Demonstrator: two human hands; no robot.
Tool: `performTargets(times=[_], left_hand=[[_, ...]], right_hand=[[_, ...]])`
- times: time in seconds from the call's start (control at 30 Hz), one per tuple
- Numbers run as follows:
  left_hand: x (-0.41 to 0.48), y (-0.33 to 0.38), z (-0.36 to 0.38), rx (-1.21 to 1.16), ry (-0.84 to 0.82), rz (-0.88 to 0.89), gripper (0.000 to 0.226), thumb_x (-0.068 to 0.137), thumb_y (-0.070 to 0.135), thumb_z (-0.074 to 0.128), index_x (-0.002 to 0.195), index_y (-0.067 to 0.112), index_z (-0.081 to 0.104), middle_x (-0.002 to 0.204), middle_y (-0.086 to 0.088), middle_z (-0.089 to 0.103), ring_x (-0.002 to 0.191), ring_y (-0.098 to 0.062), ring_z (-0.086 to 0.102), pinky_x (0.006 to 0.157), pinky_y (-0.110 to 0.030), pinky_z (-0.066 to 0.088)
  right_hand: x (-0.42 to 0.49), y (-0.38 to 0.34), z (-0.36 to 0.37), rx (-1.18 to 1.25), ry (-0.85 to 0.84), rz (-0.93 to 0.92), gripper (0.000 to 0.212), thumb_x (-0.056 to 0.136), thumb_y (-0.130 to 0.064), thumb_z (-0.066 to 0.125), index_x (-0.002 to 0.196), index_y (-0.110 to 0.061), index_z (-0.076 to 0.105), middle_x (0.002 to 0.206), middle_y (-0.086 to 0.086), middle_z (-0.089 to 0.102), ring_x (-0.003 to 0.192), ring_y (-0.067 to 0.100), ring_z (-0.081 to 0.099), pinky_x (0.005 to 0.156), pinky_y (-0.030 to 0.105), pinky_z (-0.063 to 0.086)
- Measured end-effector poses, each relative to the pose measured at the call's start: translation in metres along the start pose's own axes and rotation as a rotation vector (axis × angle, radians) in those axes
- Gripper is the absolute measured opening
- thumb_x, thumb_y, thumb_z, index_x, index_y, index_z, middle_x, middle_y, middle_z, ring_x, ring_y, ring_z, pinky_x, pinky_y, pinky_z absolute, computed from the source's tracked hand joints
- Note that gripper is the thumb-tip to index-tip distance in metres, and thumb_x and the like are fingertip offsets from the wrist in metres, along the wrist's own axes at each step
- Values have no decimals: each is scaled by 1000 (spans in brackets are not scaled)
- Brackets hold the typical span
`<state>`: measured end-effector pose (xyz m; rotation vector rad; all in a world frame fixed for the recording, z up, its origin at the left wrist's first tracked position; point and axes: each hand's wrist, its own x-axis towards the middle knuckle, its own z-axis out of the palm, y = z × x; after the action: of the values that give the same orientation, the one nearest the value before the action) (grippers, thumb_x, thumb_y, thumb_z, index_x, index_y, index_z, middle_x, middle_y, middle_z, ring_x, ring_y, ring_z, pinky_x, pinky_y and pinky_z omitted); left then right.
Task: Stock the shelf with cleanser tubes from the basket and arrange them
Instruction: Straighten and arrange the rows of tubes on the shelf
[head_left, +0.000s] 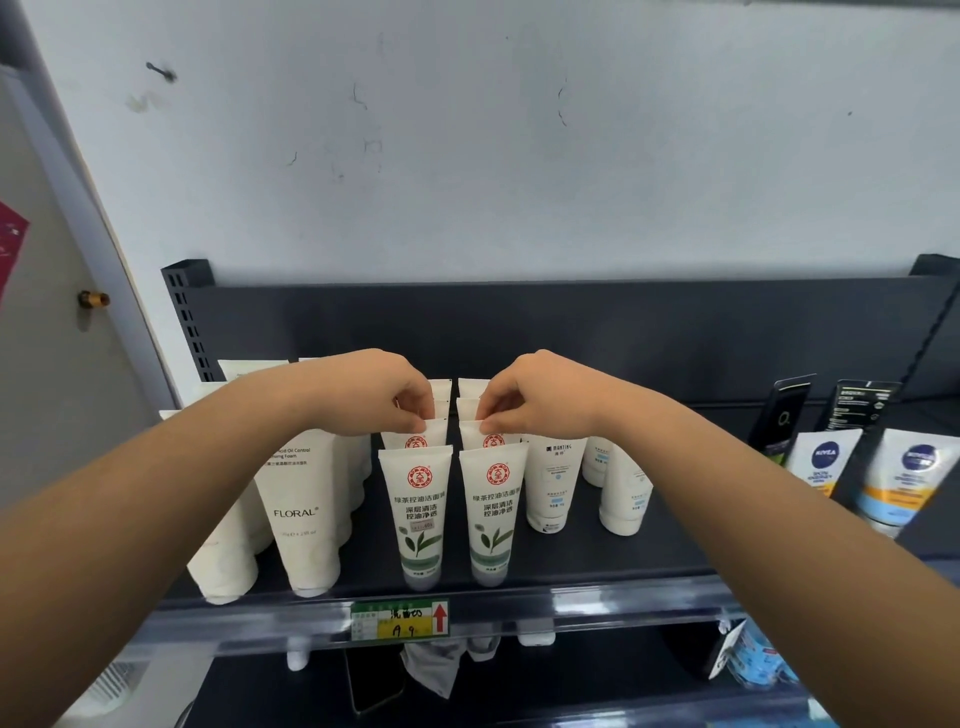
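Two rows of white cleanser tubes with red round logos and green leaf prints stand cap-down on the dark shelf (597, 564). The front left tube (420, 514) and front right tube (492, 514) face me. My left hand (371, 397) pinches the top edge of a tube behind the front one in the left row (413, 439). In the right row, my right hand (535, 400) pinches the top of the second tube (485, 440). More tubes stand behind both. No basket is in view.
White FLORAL tubes (298, 512) crowd the shelf's left side. White tubes with blue print (553, 486) stand right of the rows, Nivea tubes (821, 460) and black tubes (784, 410) farther right. A price tag (399, 618) hangs on the shelf's front rail.
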<state>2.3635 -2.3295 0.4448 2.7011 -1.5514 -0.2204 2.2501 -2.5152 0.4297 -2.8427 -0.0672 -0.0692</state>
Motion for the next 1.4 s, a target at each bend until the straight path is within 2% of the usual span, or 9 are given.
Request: performTargets(times=[0.23,0.5,0.63,0.9,1.0,1.13,1.2,1.3,1.4], left_hand=[[-4,5,-7,4,35,-12,12,92,37,59,102,35,66,100,20,63,93,0,57,85,-24,48],[8,42,-9,58,156,-4,20,94,39,54,112,32,62,104,16,61,91,-3,56,73,-20,43],[17,78,-11,53,199,33,23,92,41,57,112,31,62,105,15,63,96,-7,59,83,-28,50],[60,152,11,384,53,-7,40,91,40,60,127,23,57,119,4,63,105,-20,60,87,-37,49],[78,161,23,439,-30,-87,39,91,30,61,128,19,56,117,-1,63,101,-23,61,76,-33,49],[90,163,26,473,8,-126,5,89,12,57,94,14,58,87,0,59,80,-21,55,68,-32,41],[93,161,27,474,-19,-148,20,90,13,57,74,16,47,79,1,53,81,-21,53,76,-34,38],[95,155,30,437,-29,-144,6,91,11,57,96,13,59,98,-1,61,94,-24,59,72,-33,42],[96,152,33,332,-33,-108,29,92,10,57,120,17,58,115,-3,62,102,-22,60,73,-30,46]], right_hand=[[-22,17,-17,101,98,46,20,93,-32,62,108,-25,72,103,-14,70,93,-1,63,80,17,49],[-63,57,-33,33,164,178,16,93,-30,62,105,-27,72,97,-15,68,90,0,62,69,12,43],[-80,82,-25,-22,95,248,20,91,-32,63,110,-27,70,107,-12,67,99,6,62,87,25,50],[-93,112,-7,-83,30,287,27,92,-26,61,118,-23,67,122,-4,65,110,15,58,93,31,47],[-91,114,-1,-76,46,272,25,93,-25,58,117,-22,67,121,-1,65,108,17,58,89,30,46],[-90,118,7,-102,62,260,31,95,-25,56,124,-19,64,127,2,63,115,22,56,96,36,46],[-91,120,10,-75,78,251,33,95,-24,57,127,-17,63,130,3,63,119,22,55,100,38,45],[-92,124,12,-25,99,238,33,95,-23,58,128,-19,63,131,3,63,119,22,56,100,37,45],[-92,127,12,-6,104,232,31,95,-22,60,125,-17,66,129,3,64,118,22,57,100,37,46]])
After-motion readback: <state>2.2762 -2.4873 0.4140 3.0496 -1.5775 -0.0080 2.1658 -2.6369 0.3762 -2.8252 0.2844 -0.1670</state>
